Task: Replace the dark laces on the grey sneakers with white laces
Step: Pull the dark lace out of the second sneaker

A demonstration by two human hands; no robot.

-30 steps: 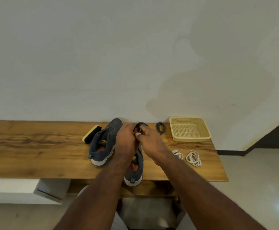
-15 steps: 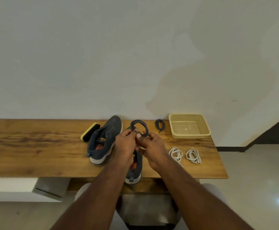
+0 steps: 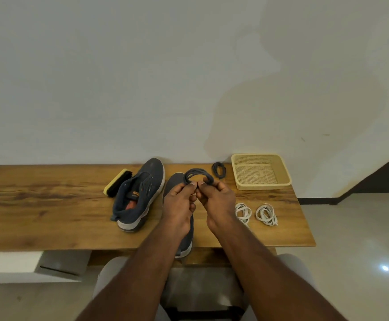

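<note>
Here, in the head view, the left hand (image 3: 179, 206) and the right hand (image 3: 216, 197) are both pinching a coiled dark lace (image 3: 197, 174), each grip grasping it above the right sneaker (image 3: 175, 181). The left sneaker (image 3: 140, 193) is lying on the surface (image 3: 50, 205); two white laces (image 3: 266, 214) are resting near the right edge.

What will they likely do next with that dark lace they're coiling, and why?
Probably set the coiled dark lace, pinched by left hand and right hand, beside the other dark lace near the basket; two white laces still wait.
</note>
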